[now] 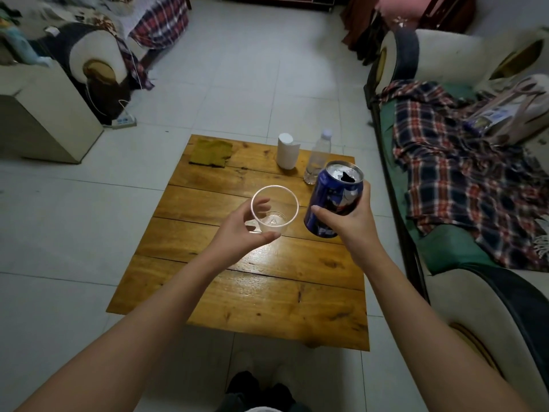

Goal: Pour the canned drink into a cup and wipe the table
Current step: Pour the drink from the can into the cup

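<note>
Over the wooden table, my left hand grips a clear plastic cup by its lower wall; the cup looks empty and is held roughly upright. To its right, my right hand holds a blue drink can with its tab opening showing at the top. The can leans slightly, its top toward the far right, and stands apart from the cup. A yellow-green cloth lies flat at the table's far left corner.
A white roll of paper and a clear water bottle stand at the table's far edge. A sofa with a plaid blanket runs along the right. An armchair and a pale box sit on the left of the tiled floor.
</note>
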Action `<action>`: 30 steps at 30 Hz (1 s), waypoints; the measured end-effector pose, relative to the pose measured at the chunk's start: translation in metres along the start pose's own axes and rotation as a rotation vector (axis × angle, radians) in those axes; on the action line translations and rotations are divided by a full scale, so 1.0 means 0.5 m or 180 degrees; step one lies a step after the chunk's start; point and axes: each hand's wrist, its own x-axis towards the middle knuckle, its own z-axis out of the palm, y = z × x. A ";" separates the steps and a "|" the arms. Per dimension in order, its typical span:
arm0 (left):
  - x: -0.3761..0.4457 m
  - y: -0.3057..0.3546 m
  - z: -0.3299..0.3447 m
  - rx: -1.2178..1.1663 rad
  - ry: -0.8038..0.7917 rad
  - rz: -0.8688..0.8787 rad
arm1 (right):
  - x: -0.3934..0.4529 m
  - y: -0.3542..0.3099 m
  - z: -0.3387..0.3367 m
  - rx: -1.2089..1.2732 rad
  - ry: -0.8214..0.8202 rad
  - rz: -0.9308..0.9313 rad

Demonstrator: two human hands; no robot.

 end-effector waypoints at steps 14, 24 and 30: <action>0.005 0.045 -0.026 0.0067 -0.0018 0.0092 | 0.022 -0.027 -0.023 -0.0341 0.0219 -0.0663; 0.022 0.096 -0.034 0.0105 -0.0245 0.0206 | 0.075 -0.089 -0.060 -0.1245 0.0039 -0.1453; 0.025 0.104 -0.027 -0.0005 -0.0278 0.0251 | 0.090 -0.098 -0.066 -0.1848 0.0171 -0.1994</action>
